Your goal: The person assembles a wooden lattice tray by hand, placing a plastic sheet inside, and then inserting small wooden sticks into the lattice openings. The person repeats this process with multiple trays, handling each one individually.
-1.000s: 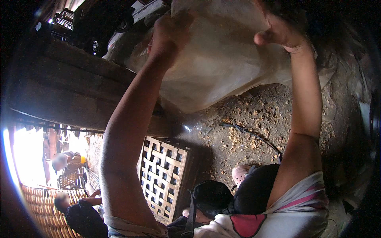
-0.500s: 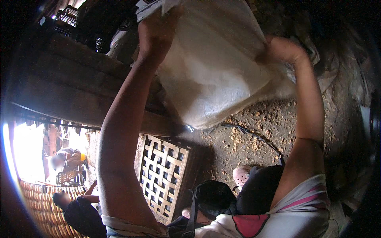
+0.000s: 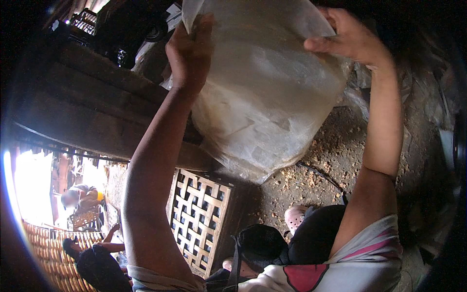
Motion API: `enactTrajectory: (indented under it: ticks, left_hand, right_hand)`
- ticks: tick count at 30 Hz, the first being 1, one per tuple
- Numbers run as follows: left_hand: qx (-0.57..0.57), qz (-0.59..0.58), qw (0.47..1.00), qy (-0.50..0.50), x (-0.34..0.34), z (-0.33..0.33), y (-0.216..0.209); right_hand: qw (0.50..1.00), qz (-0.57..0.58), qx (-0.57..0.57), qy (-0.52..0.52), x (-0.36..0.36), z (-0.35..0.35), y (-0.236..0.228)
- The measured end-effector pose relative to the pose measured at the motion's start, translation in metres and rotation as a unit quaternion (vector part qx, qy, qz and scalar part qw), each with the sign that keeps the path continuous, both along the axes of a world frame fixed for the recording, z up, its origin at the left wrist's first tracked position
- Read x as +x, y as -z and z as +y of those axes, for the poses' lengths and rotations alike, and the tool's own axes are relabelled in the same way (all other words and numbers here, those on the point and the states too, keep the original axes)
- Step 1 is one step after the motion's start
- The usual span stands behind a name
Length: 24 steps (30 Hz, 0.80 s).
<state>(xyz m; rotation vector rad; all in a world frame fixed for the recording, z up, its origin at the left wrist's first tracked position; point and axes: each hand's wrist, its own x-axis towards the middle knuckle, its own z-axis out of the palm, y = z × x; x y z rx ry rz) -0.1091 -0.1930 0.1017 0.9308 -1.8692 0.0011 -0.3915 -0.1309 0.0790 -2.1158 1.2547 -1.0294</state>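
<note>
A large translucent whitish plastic bag hangs in front of me, creased and cloudy, its lower end near the ground. My left hand is closed on the bag's upper left edge, with the fingertips slightly blurred. At the upper right edge is my right hand, thumb and fingers spread apart. Its thumb lies against the plastic, and the bag's edge runs between thumb and fingers without a closed grip. The inside of the bag cannot be made out.
Wood shavings litter the dirt floor, crossed by a dark cable. A woven bamboo crate stands lower left, below a dark wooden ledge. Two people, one in dark clothes, are at the left. Crumpled plastic sheeting lies right.
The bag has swung to hang fuller and lower, its bottom shifting right. My right hand has moved up and its fingers have spread. My left hand has moved slightly down.
</note>
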Motion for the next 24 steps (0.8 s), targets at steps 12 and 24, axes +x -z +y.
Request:
enactTrajectory:
  ticks: [12,24]
  left_hand:
    - [-0.115,-0.074,0.99,-0.029,0.02,-0.019,-0.005]
    - [0.124,0.208,0.929,0.28,0.063,-0.102,-0.014]
  right_hand:
    - [0.942,0.268,0.063,0.192,-0.049,-0.004,0.024]
    - [0.941,-0.001,-0.18,0.287,-0.123,-0.047,0.045]
